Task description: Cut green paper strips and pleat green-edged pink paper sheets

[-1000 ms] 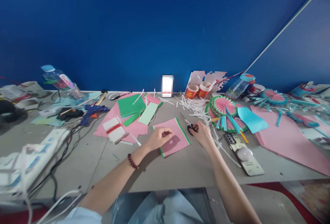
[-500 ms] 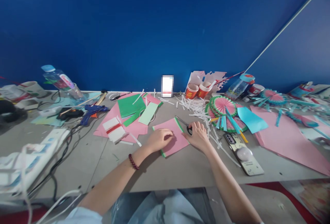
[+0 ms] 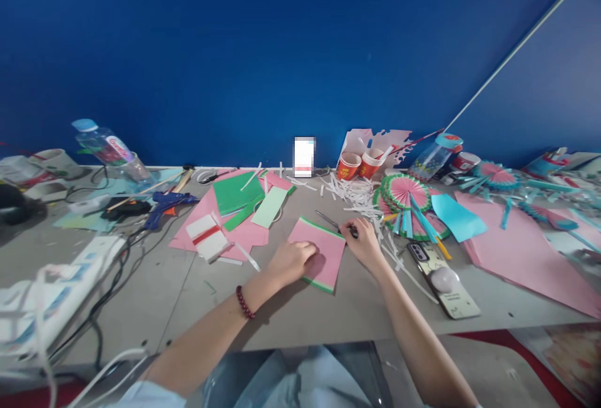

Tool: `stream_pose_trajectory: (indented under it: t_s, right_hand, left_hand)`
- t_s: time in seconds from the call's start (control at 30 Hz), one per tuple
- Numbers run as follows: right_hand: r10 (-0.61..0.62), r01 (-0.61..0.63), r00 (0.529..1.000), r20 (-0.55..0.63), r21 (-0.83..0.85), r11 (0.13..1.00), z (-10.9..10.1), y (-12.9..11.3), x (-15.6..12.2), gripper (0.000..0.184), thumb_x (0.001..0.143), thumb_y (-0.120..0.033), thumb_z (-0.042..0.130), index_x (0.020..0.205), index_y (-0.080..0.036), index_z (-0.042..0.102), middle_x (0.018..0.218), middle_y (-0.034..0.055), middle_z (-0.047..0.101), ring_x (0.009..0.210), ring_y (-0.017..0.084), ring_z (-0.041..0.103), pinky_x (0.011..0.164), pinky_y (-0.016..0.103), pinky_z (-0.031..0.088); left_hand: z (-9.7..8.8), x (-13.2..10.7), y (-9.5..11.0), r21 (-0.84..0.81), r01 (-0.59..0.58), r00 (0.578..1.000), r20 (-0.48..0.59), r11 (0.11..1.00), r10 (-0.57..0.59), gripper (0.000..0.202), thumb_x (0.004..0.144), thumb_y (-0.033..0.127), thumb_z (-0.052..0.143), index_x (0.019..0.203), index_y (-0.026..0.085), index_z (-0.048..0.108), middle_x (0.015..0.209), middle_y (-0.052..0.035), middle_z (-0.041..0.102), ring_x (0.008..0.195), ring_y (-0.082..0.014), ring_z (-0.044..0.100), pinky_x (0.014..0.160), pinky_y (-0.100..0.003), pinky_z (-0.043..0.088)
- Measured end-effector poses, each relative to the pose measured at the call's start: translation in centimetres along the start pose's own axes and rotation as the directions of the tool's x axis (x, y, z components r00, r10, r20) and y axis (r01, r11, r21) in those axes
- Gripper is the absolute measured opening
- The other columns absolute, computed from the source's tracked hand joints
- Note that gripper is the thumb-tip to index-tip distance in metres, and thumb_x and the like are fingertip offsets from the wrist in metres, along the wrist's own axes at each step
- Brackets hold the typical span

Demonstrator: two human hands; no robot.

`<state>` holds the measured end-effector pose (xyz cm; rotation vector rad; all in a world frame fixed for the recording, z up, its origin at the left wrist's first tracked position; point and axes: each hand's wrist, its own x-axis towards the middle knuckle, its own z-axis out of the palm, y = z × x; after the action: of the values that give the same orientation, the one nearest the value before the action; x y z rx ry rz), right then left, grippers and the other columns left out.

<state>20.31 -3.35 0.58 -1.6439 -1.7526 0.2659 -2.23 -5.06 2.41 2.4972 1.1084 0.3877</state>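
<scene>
A pink paper sheet with green edges lies on the grey table in front of me. My left hand rests on its near left side with fingers curled and pressing the paper down. My right hand is at the sheet's right corner, closed round the black handles of a pair of scissors. The scissor blades point up and left, just beyond the sheet's far edge. A dark red bead bracelet is on my left wrist.
Pink and green paper sheets lie to the left beside a blue glue gun and cables. White paper strips, red cups and folded paper fans are at the right. A phone lies near my right forearm. A large pink sheet covers the far right.
My right hand picked the scissors up off the table and shifted them left. The pink sheet has been turned under my left hand, its green edge now facing me.
</scene>
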Motion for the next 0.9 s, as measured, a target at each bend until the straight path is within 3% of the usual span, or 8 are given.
stream_pose_trajectory:
  t_s: [0.07,0.13,0.3,0.53,0.63,0.77,0.9]
  right_hand:
    - [-0.059,0.058,0.998,0.014,0.068,0.996,-0.4,-0.7,0.0,0.017,0.082,-0.033,0.052,0.074,-0.020,0.058,0.075,0.0057,0.060,0.074,0.020,0.054,0.073,0.032,0.043]
    - [-0.112,0.096,0.987,0.111,0.141,0.985,-0.6,-1.5,-0.2,0.013,0.082,-0.027,0.051,0.077,-0.019,0.059,0.074,0.0043,0.061,0.071,0.018,0.055,0.068,0.029,0.043]
    - [-0.179,0.107,0.930,0.319,0.231,0.967,-0.9,-3.2,-0.9,0.016,0.083,-0.023,0.049,0.088,-0.019,0.064,0.082,0.0047,0.067,0.075,0.017,0.060,0.069,0.027,0.045]
    - [-0.179,0.071,0.890,0.419,0.259,0.963,-0.9,-3.7,-1.3,0.026,0.084,-0.018,0.044,0.100,-0.021,0.065,0.098,0.0067,0.070,0.090,0.020,0.063,0.081,0.031,0.046]
    - [-0.192,0.051,0.890,0.414,0.326,0.944,-0.8,-3.8,-1.4,0.027,0.089,-0.023,0.039,0.097,-0.020,0.065,0.096,0.0071,0.070,0.091,0.020,0.063,0.082,0.030,0.045]
    - [-0.158,0.019,0.915,0.372,0.350,0.936,-0.7,-4.0,-1.4,0.031,0.091,-0.037,0.042,0.079,-0.018,0.063,0.074,0.0039,0.064,0.070,0.016,0.057,0.067,0.026,0.043]
    - [-0.143,-0.035,0.902,0.408,0.400,0.916,-0.3,-4.3,-1.6,0.024,0.085,-0.035,0.051,0.073,-0.017,0.062,0.068,0.0011,0.061,0.064,0.013,0.053,0.061,0.024,0.040]
  left_hand:
    - [0.0,-0.2,0.5,0.052,0.022,0.999,0.030,0.998,-0.024,0.026,0.092,0.021,0.040,0.099,0.021,0.065,0.098,-0.0044,0.071,0.089,-0.0169,0.065,0.072,-0.025,0.046]
    - [-0.1,-0.3,1.0,0.101,0.055,0.997,0.042,0.993,-0.060,0.026,0.091,0.019,0.040,0.095,0.021,0.065,0.091,-0.0052,0.071,0.083,-0.0172,0.066,0.069,-0.025,0.045]
    - [-0.1,-0.5,1.5,0.163,0.131,0.991,-0.042,0.978,-0.126,0.025,0.092,0.026,0.041,0.092,0.022,0.066,0.079,-0.0043,0.072,0.072,-0.0171,0.066,0.060,-0.024,0.040]
    - [0.2,-0.5,1.0,0.194,0.131,0.987,-0.113,0.972,-0.110,0.027,0.092,0.033,0.042,0.094,0.022,0.067,0.069,-0.0055,0.070,0.063,-0.0190,0.065,0.056,-0.025,0.038]
    - [0.4,-0.5,0.6,0.190,0.135,0.986,-0.125,0.972,-0.113,0.026,0.092,0.030,0.042,0.095,0.022,0.066,0.069,-0.0058,0.070,0.063,-0.0199,0.065,0.058,-0.026,0.040]
    - [0.7,-0.5,-0.1,0.245,0.037,0.987,-0.162,0.969,0.003,0.023,0.093,0.023,0.041,0.096,0.020,0.064,0.072,-0.0047,0.069,0.068,-0.0198,0.065,0.062,-0.027,0.042]
    - [0.8,-0.6,-0.3,0.363,-0.082,0.971,-0.182,0.928,0.157,0.018,0.092,0.015,0.044,0.094,0.017,0.061,0.073,-0.0045,0.068,0.070,-0.0193,0.064,0.064,-0.029,0.043]
